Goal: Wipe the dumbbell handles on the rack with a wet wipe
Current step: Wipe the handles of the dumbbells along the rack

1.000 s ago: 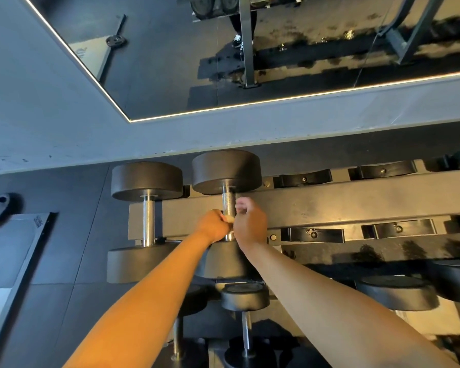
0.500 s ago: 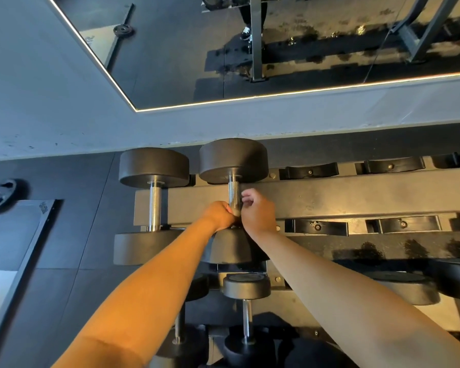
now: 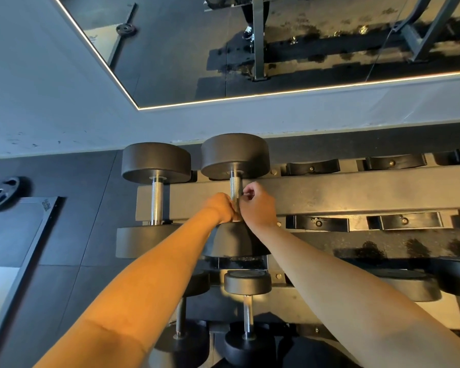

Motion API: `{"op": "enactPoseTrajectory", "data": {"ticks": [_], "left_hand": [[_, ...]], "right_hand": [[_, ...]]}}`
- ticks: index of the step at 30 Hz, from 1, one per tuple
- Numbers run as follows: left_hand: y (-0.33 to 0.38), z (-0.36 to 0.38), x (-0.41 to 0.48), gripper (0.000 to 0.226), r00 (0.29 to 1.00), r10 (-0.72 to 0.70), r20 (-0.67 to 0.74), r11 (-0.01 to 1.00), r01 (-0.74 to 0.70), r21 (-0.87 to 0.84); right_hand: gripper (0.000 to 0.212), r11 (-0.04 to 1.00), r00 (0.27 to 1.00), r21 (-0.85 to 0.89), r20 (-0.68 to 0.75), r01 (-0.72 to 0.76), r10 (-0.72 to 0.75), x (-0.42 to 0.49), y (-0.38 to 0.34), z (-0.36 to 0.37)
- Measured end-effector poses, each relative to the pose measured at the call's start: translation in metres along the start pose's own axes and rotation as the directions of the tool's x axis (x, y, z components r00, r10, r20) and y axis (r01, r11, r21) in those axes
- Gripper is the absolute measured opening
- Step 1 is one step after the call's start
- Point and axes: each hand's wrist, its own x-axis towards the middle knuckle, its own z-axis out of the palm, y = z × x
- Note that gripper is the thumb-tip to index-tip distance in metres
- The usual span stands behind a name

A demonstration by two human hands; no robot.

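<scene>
Currently, stock of the top rack tier, as I see it from above.

Item one: second black round-headed dumbbell [image 3: 234, 155] with knurled steel handle [image 3: 235, 185], resting across the long black metal rack rail [image 3: 343, 192]. My left hand [image 3: 221, 209] is curled against the near end of this handle from the left. My right hand [image 3: 259, 205] meets it from the right, fingers bent, pinching a small pale scrap at the handle that I take to be the white wet wipe [image 3: 243, 200]; most of it is hidden between my hands. Far half of the handle shows bare and unwrapped.

Item two: leftmost black round-headed dumbbell [image 3: 156, 162], just beside the first, its chrome handle [image 3: 156, 200] untouched by either hand. Whether it has been wiped I cannot tell.

Item three: empty black cradles [image 3: 314, 167] along the rail to the right, holding nothing.

Item four: smaller black dumbbell [image 3: 247, 284] on the tier below, plus others partly hidden under my arms.

Progress, by my judgement: one handle in hand, lower tiers unattended, so a good share of the job looks left.
</scene>
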Motion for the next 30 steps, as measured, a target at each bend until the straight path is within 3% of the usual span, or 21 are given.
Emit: {"op": "enactPoseTrajectory", "data": {"ticks": [3,5,7,10,13,16,18,20,24,25,27,30], "left_hand": [[-0.009,0.001,-0.013,0.017,0.995,0.008,-0.102,0.998,-0.015,-0.068],[-0.015,0.004,-0.025,0.016,0.975,0.067,-0.214,0.962,-0.119,-0.244],[-0.017,0.009,-0.036,0.025,0.955,0.180,-0.237,0.896,-0.258,-0.360],[-0.017,0.016,-0.043,0.045,0.924,0.264,-0.278,0.734,-0.379,-0.564],[-0.014,0.010,-0.036,0.044,0.943,0.107,-0.316,0.618,-0.312,-0.722],[-0.010,0.005,-0.024,0.038,0.984,-0.050,-0.173,0.505,-0.124,-0.854],[-0.012,0.005,-0.018,0.040,0.985,-0.110,-0.132,0.453,-0.069,-0.889],[-0.015,0.008,-0.016,0.039,0.984,-0.106,-0.145,0.449,-0.083,-0.890],[-0.020,0.014,-0.015,0.040,0.979,-0.096,-0.182,0.544,-0.102,-0.833],[-0.021,0.015,-0.015,0.039,0.978,-0.097,-0.183,0.555,-0.099,-0.826],[-0.022,0.015,-0.014,0.038,0.977,-0.099,-0.187,0.567,-0.098,-0.818],[-0.024,0.016,-0.011,0.035,0.974,-0.102,-0.202,0.578,-0.107,-0.809]], "right_hand": [[0.026,0.994,0.971,0.066,0.229,-0.084,0.067,0.000,-0.009,-0.008],[0.030,0.984,0.904,0.093,0.414,-0.154,0.102,0.000,-0.015,-0.018],[0.022,0.977,0.862,0.091,0.492,-0.192,0.124,0.001,-0.019,-0.028],[0.024,0.948,0.910,0.175,0.371,-0.265,0.186,0.011,-0.017,-0.032],[0.020,0.892,0.953,0.338,0.080,-0.301,0.292,0.028,-0.016,-0.022],[0.016,0.708,0.881,0.557,0.099,-0.434,0.463,0.040,-0.024,0.001],[0.017,0.688,0.860,0.548,0.129,-0.476,0.493,0.042,-0.024,0.012],[0.019,0.739,0.861,0.457,0.143,-0.495,0.488,0.041,-0.021,0.012],[0.022,0.866,0.842,0.029,0.253,-0.499,0.476,0.033,-0.006,-0.001],[0.021,0.878,0.848,-0.001,0.261,-0.478,0.462,0.033,-0.006,-0.003],[0.023,0.865,0.864,0.126,0.218,-0.486,0.454,0.038,-0.010,-0.002],[0.033,0.617,0.764,0.474,0.228,-0.628,0.603,0.057,-0.026,0.007]]}}
